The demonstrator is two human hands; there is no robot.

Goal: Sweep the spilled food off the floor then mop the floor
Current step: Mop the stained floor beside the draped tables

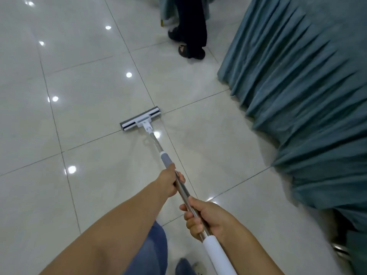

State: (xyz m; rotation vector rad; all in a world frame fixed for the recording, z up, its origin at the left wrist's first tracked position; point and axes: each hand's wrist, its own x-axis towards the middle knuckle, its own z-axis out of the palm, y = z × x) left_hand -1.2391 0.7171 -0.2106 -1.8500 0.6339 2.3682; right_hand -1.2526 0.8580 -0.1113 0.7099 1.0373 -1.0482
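Observation:
A flat mop with a grey and white head point(140, 121) lies flat on the glossy cream tile floor point(85, 108), on a grout line near the middle of the view. Its steel pole point(156, 144) runs back toward me. My left hand point(169, 180) grips the pole just below the grey sleeve. My right hand point(206, 217) grips it lower down, just above the white end grip point(217, 255). No spilled food shows on the tiles.
A table draped in pleated teal cloth point(301, 92) fills the right side, its hem reaching the floor. Another person's dark trouser legs and shoes point(190, 42) stand at the top middle. My jeans and a shoe point(158, 253) show at the bottom. Open tiles stretch left.

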